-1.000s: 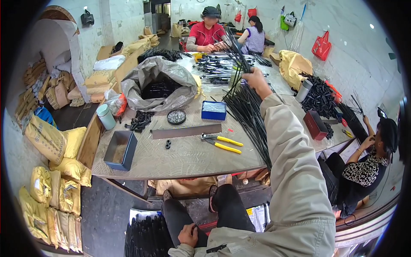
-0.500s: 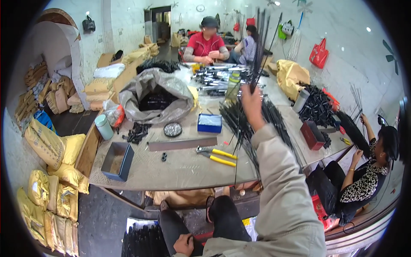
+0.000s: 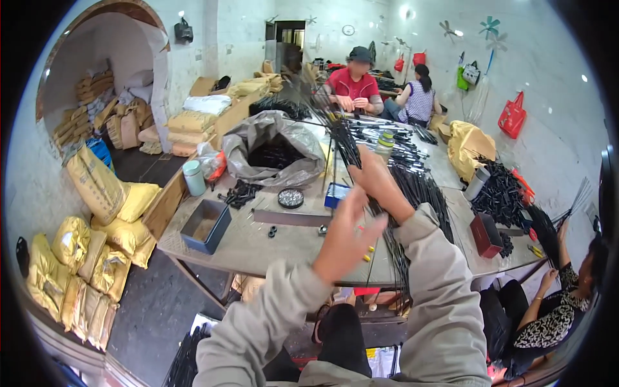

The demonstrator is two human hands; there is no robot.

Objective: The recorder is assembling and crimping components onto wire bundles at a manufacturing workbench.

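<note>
Holding black rods [image 3: 346, 143], the right hand [image 3: 382, 182] hovers beside the left hand [image 3: 350, 235].

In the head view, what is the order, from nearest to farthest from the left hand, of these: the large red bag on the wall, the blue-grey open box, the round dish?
1. Round dish: on the table, left of the left hand.
2. Blue-grey open box: farther left.
3. Large red bag: on the right wall.

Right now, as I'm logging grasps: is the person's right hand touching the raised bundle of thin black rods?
Touching. The head view shows the right hand closed around the bundle of thin black rods, which sticks out beyond the fingers.
</note>
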